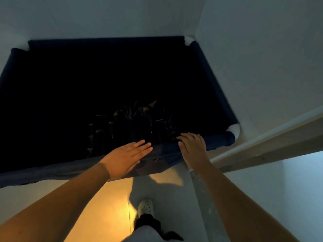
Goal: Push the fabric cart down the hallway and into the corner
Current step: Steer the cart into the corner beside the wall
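Two hands on it: we've got both resting on the near rim of the fabric cart point(166, 152), nothing gripped.
Feet: one white shoe point(145, 206) on the floor point(108, 206) just behind the cart, so we're standing close.
Left hand point(125, 158): flat, palm down on the fabric edge, fingers point(139, 144) straight and together, not curled round anything.
Right hand point(192, 145): draped over the rim nearer the right corner, fingers loosely bent over the edge, looks more like a rest than a grab.
Inside: some crumpled dark shiny material point(132, 123), too dim to say what.
Cart position: far right corner point(187, 40) sits right up by where the two walls point(262, 67) meet, right side running along the wall.
How we'd finish: looks basically parked, so we'd give a gentle even shove with both palms, low and level, then let go.
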Demonstrator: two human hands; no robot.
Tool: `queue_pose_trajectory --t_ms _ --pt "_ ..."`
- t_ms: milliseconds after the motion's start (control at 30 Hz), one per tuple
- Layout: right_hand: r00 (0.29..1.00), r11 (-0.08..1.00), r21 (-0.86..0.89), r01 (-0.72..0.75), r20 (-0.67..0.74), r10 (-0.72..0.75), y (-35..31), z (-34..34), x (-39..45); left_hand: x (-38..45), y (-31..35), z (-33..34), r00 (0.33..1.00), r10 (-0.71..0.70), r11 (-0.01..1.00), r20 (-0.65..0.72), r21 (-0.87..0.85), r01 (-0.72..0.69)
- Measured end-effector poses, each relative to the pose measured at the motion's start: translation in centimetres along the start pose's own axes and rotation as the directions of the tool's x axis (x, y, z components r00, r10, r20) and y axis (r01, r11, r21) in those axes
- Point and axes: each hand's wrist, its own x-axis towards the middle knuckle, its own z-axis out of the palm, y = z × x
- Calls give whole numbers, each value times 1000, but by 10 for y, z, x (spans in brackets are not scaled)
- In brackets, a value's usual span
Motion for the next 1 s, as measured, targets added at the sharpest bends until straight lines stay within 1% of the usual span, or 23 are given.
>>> queue_pose_trajectory --t_ms 133,267,433,567,700,800,900,1000 --pt "1000 1000 8 -17 19 17 6 2 5 42 6 -7 985 173 985 3 5 -173" --pt "996 999 25 -33 80 31 9 2 10 73 19 -15 969 246 969 34 17 -247" --pt "999 999 23 -31 14 30 10 5 7 75 19 -19 959 279 960 42 -25 -278" --pt "999 1000 11 -9 -45 9 10 8 6 78 18 -14 969 246 967 12 -72 -244" --pt "998 1000 18 3 -61 -1 12 11 5 79 17 -11 974 227 964 -11 -141 -227" --pt "998 1000 -18 -13 -59 12 11 11 7 79 15 -11 972 235 959 -19 -159 -235" --pt "999 999 -30 -43 -10 43 7 9 7 76 16 -11 975 220 969 -7 -109 -220" --pt "997 997 -50 -53 58 56 0 3 3 67 19 -12 987 159 984 9 -81 -158"
